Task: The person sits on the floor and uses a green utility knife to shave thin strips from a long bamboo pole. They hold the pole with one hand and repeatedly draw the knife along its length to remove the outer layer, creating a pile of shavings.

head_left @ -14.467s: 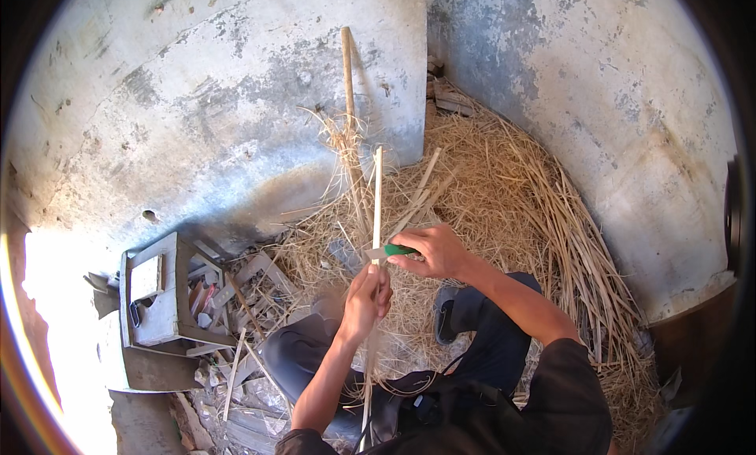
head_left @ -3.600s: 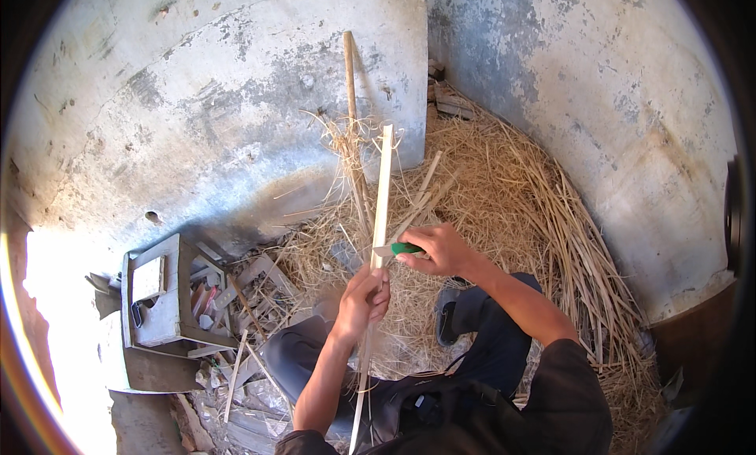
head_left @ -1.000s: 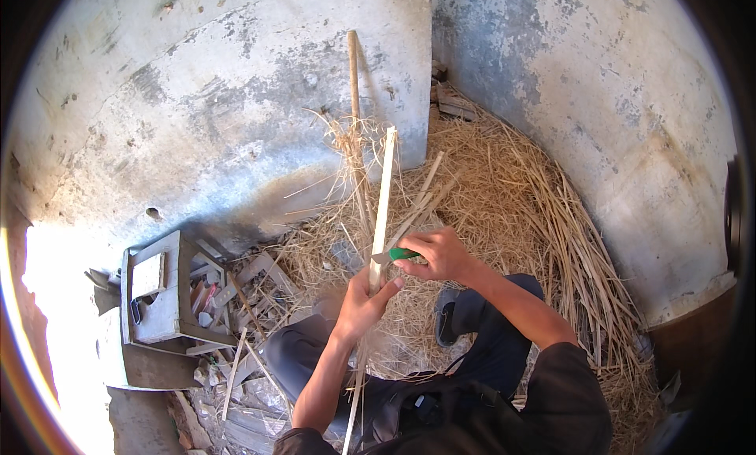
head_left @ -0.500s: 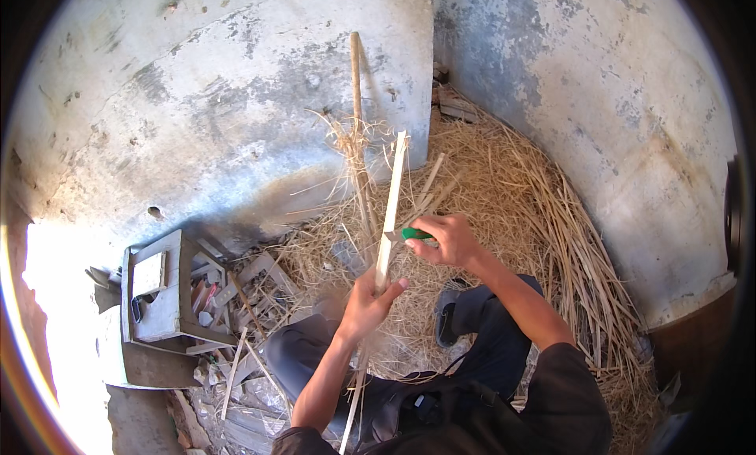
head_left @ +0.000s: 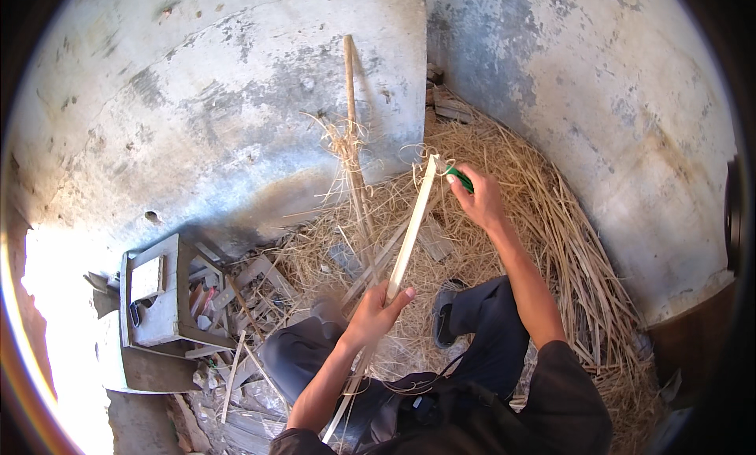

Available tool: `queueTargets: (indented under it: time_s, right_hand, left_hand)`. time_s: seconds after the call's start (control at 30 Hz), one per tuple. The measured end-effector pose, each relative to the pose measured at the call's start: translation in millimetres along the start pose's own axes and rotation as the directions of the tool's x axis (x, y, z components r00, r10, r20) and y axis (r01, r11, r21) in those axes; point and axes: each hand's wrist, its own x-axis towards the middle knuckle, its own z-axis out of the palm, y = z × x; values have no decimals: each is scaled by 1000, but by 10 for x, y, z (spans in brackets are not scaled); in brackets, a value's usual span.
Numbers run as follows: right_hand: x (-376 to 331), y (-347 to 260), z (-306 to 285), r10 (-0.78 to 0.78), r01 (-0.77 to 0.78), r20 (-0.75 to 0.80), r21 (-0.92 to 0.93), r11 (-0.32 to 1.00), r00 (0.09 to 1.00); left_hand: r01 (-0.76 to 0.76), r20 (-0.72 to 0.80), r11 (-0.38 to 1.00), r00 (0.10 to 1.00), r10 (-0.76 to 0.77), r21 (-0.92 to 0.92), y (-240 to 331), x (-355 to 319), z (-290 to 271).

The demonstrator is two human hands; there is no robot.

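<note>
My left hand is closed round a long pale bamboo strip, which slants up and away over my lap. The strip's lower end passes below that hand between my legs. In my right hand is a knife with a green handle. Its blade, only partly visible, lies at the strip's far tip, where thin curled shavings hang. The fingers of the right hand wrap the handle.
Straw-like shavings and long strips heap up along the right wall. A stick with tangled shavings leans on the far wall. To the left, a grey wooden stool lies tipped among scrap wood.
My right hand has slid the knife up along the strip to its far end, and shavings now curl there. The strip's tip has swung right and lower.
</note>
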Motion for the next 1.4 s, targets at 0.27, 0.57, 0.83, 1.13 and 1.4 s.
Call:
queueTargets:
  time_s: [0.27, 0.57, 0.83, 1.13, 1.4]
  right_hand:
    - [-265, -384, 101, -89, 49, 299, 138, 989, 950]
    - [-483, -892, 264, -325, 226, 390, 280, 933, 861]
    - [-472, -869, 322, -312, 251, 286, 231, 940, 906]
    - [-446, -868, 281, -353, 316, 247, 177, 932, 902]
    - [-402, -852, 261, -377, 350, 242, 147, 925, 894]
  left_hand:
    - [-48, -69, 990, 997, 39, -131, 58, 38, -52]
    - [-30, -63, 869, 998, -1, -493, 80, 21, -176]
    - [-12, -70, 874, 997, -25, -485, 106, -2, -178]
    - [-76, -145, 930, 989, 25, -358, 70, 7, -155]
    - [-115, -191, 952, 980, 62, -283, 43, 24, -142]
